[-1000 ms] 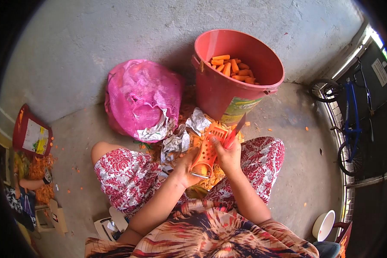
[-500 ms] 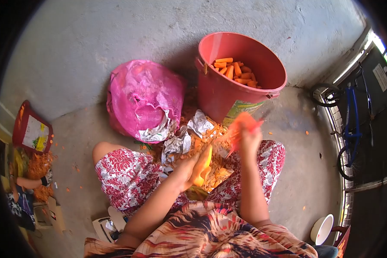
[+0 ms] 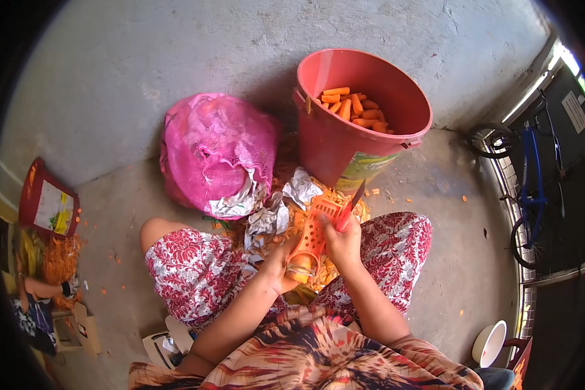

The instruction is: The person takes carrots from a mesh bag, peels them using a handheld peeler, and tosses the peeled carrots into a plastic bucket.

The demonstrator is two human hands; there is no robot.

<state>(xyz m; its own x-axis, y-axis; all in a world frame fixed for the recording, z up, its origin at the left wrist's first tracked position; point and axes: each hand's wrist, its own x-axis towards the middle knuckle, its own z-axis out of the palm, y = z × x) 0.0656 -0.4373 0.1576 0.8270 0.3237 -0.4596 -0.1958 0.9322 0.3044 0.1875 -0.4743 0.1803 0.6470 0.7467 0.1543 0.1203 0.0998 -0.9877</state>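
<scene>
My left hand [image 3: 278, 268] is closed around a carrot [image 3: 299, 273], only partly visible under the lower end of an orange plastic peeler [image 3: 313, 237] with round holes. My right hand [image 3: 343, 246] grips the peeler's upper part and, together with it, a knife with a red handle [image 3: 344, 217] and a dark blade [image 3: 359, 194] pointing up and away. Both hands meet over a heap of carrot peelings [image 3: 331, 195] between my legs. Beyond stands a red bucket [image 3: 318, 146] with several peeled carrots [image 3: 357, 110] inside.
A pink mesh sack [image 3: 211, 156] leans by the wall, crumpled paper [image 3: 266, 218] beside it. At left are a red tub [image 3: 32, 195], grated carrot [image 3: 62, 260] and another person's arm [image 3: 42, 288]. A blue bicycle [image 3: 532, 169] and white bowl [image 3: 489, 344] are at right.
My right hand has come down and inward with the peeler and knife, which were blurred by motion. The peeler now lies over the carrot in my left hand.
</scene>
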